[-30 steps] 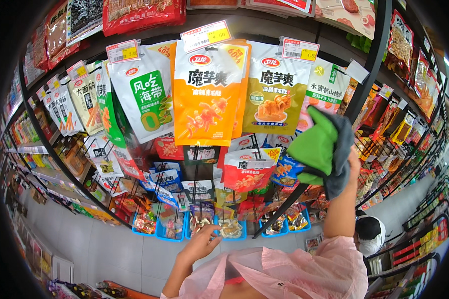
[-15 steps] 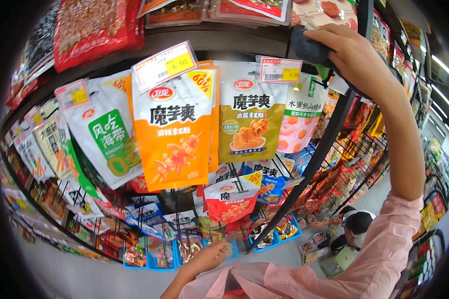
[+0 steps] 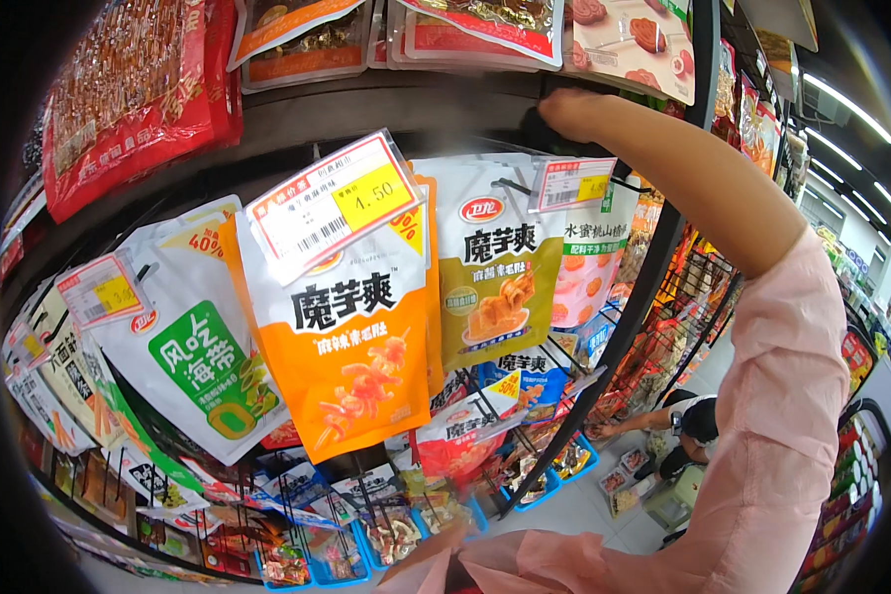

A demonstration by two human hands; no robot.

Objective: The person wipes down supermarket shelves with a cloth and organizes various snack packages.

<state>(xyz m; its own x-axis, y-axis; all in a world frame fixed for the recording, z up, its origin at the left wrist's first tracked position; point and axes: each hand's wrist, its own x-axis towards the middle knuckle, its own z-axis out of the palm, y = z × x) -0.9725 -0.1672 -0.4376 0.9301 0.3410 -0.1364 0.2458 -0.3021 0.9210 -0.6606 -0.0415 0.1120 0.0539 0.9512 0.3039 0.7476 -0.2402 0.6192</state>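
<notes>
My right hand is raised to the dark shelf bar above the hanging snack pouches. Its fingers are closed on a dark grey cloth, mostly hidden and blurred, against the bar. Just below hang an olive-and-white pouch and a pink-and-white pouch. Left of them is a large orange-and-white pouch with a price tag in front of its top. Only a pink sleeve shows at the lower edge; my left hand is out of view.
Flat snack packs lie on the shelf above the bar. A green-and-white pouch hangs farther left. Blue bins stand low down. A slanting black post bounds the rack; beyond it a person crouches by a green stool.
My right hand has moved left along the bar with the cloth. My left hand has dropped out of view. The pouches appear larger and lower.
</notes>
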